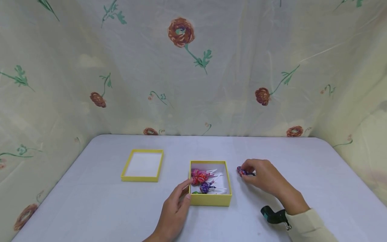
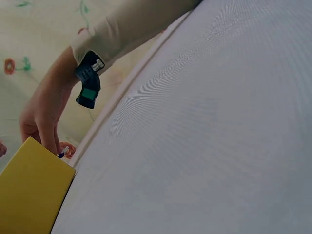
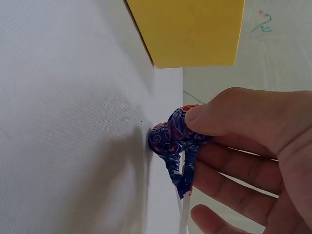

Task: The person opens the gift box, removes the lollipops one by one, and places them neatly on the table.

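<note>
A yellow box (image 1: 210, 200) with a white inside holds several wrapped lollipops, red-pink (image 1: 199, 176) and purple (image 1: 205, 187), with a bit of green at the near left corner. The left hand (image 1: 173, 210) rests against the box's left side, its fingers at the rim. To the right of the box, the right hand (image 1: 267, 178) pinches a purple-blue lollipop (image 3: 187, 124) between thumb and fingers. In the right wrist view a second such lollipop (image 3: 161, 139) lies against it, near the table; whether it is also gripped I cannot tell.
A yellow-edged lid (image 1: 139, 179), white inside, lies on the white table (image 1: 90, 208) to the left of the box. A flower-patterned curtain (image 1: 226, 84) hangs behind and at both sides. Dark devices are strapped at the wrists.
</note>
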A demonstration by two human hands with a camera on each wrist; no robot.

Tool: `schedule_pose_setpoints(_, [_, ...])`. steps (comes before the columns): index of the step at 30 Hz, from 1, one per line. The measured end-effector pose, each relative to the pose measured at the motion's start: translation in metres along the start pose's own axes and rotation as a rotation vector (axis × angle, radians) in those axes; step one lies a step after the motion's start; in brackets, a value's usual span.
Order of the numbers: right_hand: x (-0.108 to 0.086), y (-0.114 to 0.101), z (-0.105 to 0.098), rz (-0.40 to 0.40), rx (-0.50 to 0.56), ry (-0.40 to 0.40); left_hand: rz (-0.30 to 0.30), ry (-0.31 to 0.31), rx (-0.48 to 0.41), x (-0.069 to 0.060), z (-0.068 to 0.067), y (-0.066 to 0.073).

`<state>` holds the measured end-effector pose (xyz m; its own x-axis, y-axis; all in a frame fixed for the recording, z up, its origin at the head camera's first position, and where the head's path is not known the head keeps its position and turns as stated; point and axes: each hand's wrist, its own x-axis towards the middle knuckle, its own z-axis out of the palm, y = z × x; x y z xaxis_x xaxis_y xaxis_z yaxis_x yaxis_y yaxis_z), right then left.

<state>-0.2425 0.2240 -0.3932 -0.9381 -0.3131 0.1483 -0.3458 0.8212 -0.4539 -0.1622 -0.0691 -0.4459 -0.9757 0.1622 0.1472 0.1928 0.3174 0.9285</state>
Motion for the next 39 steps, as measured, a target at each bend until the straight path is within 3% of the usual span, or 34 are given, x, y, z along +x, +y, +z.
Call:
schedule_pose_setpoints(9, [-0.0014,-0.0049,0.0019,0.027,-0.034,-0.045,0.008,0.001,-0.004,-0.0006,0.0007,-0.001])
schedule_pose_setpoints(27, [-0.0015,-0.0043,0.0042,-0.011,-0.106,-0.032,0.0,-0.004,-0.001,-0.001,-0.0002,0.0013])
schedule_pose_setpoints(39, [-0.0009,-0.0053,0.0022,0.019,-0.105,-0.032,0.04,0.009,-0.008,-0.0013,-0.0001,-0.0009])
